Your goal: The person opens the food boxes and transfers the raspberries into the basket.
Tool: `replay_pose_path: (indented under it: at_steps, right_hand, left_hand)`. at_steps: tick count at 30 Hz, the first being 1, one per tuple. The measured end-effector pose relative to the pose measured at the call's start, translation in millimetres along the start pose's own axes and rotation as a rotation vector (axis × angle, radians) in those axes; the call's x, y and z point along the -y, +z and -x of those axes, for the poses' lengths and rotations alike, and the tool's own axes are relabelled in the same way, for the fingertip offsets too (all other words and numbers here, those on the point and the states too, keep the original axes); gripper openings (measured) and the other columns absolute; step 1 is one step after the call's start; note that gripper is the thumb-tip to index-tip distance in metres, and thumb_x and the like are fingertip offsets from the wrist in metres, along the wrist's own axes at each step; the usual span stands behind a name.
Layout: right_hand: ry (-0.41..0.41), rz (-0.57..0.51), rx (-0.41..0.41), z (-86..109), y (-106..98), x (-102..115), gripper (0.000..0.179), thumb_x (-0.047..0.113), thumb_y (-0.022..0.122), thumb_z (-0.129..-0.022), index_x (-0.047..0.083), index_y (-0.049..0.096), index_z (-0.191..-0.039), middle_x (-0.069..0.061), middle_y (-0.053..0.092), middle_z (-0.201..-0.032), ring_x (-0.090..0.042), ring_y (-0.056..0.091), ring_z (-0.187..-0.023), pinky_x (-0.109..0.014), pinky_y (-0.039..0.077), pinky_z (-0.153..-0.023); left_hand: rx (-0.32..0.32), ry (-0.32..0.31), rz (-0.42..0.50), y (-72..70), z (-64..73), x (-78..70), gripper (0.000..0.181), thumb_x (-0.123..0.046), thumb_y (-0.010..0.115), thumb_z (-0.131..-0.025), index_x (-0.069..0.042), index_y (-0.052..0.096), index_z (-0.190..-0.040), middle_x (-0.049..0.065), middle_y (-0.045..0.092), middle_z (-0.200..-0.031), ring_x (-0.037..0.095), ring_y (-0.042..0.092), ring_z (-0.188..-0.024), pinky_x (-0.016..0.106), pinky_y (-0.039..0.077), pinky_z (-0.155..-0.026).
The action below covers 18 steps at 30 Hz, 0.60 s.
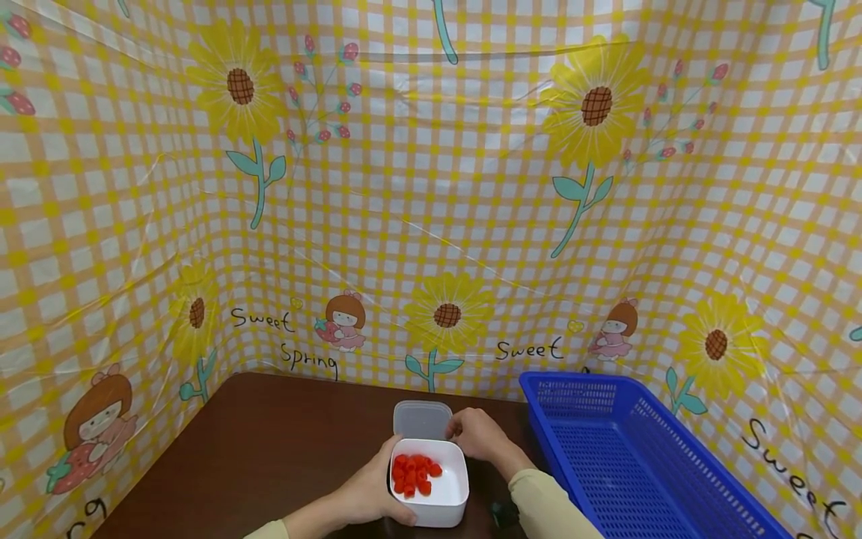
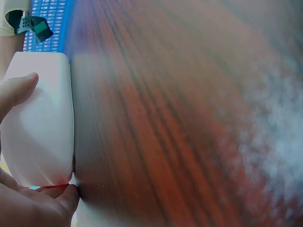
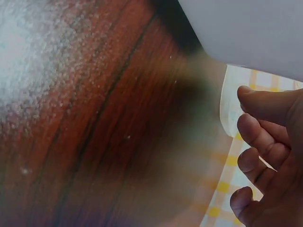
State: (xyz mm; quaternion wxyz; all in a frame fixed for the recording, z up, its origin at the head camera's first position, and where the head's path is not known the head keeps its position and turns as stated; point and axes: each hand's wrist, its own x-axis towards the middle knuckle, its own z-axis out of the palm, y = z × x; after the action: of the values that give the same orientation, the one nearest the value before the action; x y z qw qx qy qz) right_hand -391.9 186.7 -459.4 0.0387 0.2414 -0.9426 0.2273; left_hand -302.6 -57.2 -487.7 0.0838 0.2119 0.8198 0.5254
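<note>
In the head view my left hand (image 1: pixel 369 488) grips a white square tub (image 1: pixel 447 505) from its left, thumb on the front wall and fingers round the far side. Red raspberries (image 1: pixel 411 476) lie in the tub, gathered toward its left side. The left wrist view shows the thumb across the tub's white wall (image 2: pixel 45 123). Behind the tub is a translucent lid (image 1: pixel 423 419), its near part hidden by the tub. My right hand (image 1: pixel 480 434) pinches the lid's right edge between thumb and index finger; its other fingers (image 3: pixel 255 165) are loosely curled.
A blue perforated basket (image 1: pixel 566 457) stands right of the hands, close to the right forearm. A small dark green-and-black piece (image 1: pixel 503 513) hangs by the right sleeve. Checkered cloth (image 1: pixel 431 209) walls the dark wooden table (image 1: pixel 269 442) at the back and sides.
</note>
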Motion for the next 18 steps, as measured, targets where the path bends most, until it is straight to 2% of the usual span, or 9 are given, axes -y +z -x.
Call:
replay_pose_path:
  at_steps: [5,11,18]
  right_hand:
    - [0.021,-0.095,-0.022,4.7,-5,-1,0.005,0.004,0.073,-0.086,0.008,0.074,-0.082,0.001,0.069,-0.075,-0.012,0.058,-0.068,-0.031,0.051,-0.063]
    - [0.135,-0.228,-0.086,6.8,-10,2,0.006,0.013,0.074,-0.09,0.007,0.075,-0.091,0.001,0.068,-0.077,-0.012,0.057,-0.068,-0.029,0.05,-0.062]
    - [0.191,-0.274,-0.189,8.0,-14,18,0.008,0.013,0.074,-0.089,0.006,0.076,-0.094,-0.002,0.07,-0.081,-0.014,0.057,-0.071,-0.03,0.05,-0.063]
  left_hand:
    - [-0.007,0.015,0.004,3.2,-0.1,-1.5,0.123,-0.019,0.095,-0.06,0.001,0.02,-0.155,0.011,0.048,-0.143,0.029,0.049,-0.128,0.054,0.036,-0.109]
    - [-0.02,0.046,-0.002,3.4,2.0,0.4,0.124,-0.023,0.097,-0.06,-0.001,0.021,-0.155,0.012,0.048,-0.142,0.028,0.05,-0.126,0.048,0.039,-0.108]
    - [-0.003,0.053,-0.001,-0.8,2.8,2.8,0.125,-0.031,0.098,-0.061,-0.002,0.02,-0.155,0.012,0.046,-0.145,0.029,0.047,-0.13,0.055,0.036,-0.109]
